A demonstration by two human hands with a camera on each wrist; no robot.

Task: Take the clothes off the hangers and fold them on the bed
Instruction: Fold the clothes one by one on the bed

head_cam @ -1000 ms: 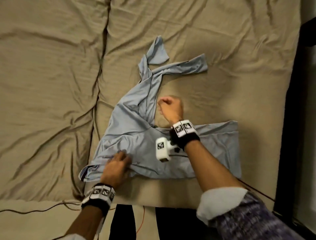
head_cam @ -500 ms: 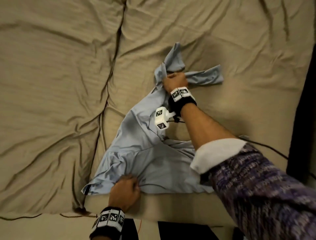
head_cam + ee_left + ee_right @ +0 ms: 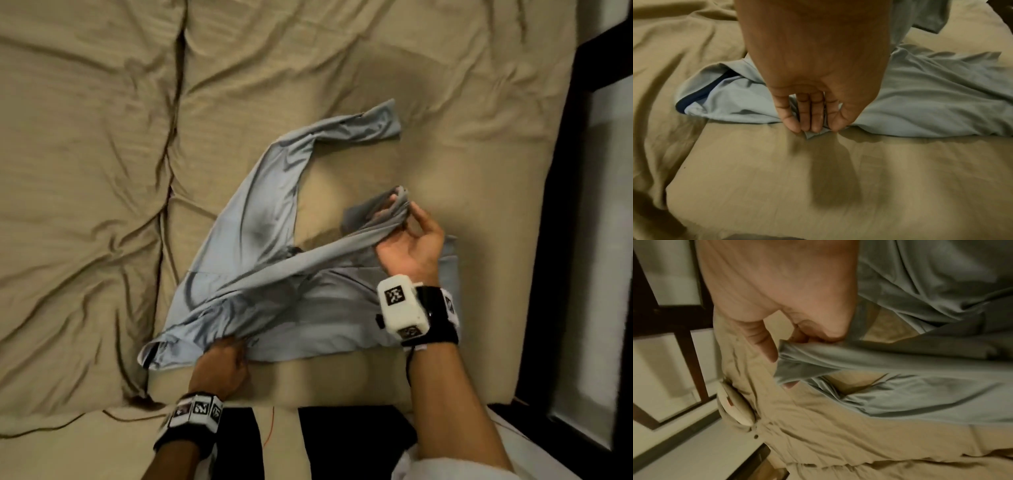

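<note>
While the pale blue, soft-knit long-sleeved shirt (image 3: 260, 240) lies spread across the wrinkled tan bed sheet (image 3: 85, 171), both hands have hold of it. At the near edge of the bed, the left hand (image 3: 222, 366) pinches a fold of the shirt's lower body between its thumb and curled fingers (image 3: 807, 116), and the left wrist view shows a small tab of blue cloth poking out just below the fingertips, pressed down on the sheet. Just left of that pinch the shirt's open end shows a dark navy band (image 3: 701, 95) along its inner edge. Away to the right of that pinch, the right hand (image 3: 407, 240) is turned palm up and lifted off the sheet, with the bunched cuff end of one sleeve (image 3: 370, 219) caught between thumb and fingers; the index finger (image 3: 764, 344) sticks out straight beside the cloth and does not clamp it. From this grip the sleeve runs taut and slanting down-left, crossing over the shirt's body toward the left hand. Beyond the right hand's grip, farther up the bed, the other sleeve (image 3: 346, 132) lies flat on the sheet, bent toward the right. Past the bed's right side stands a dark wooden frame (image 3: 561, 240).
</note>
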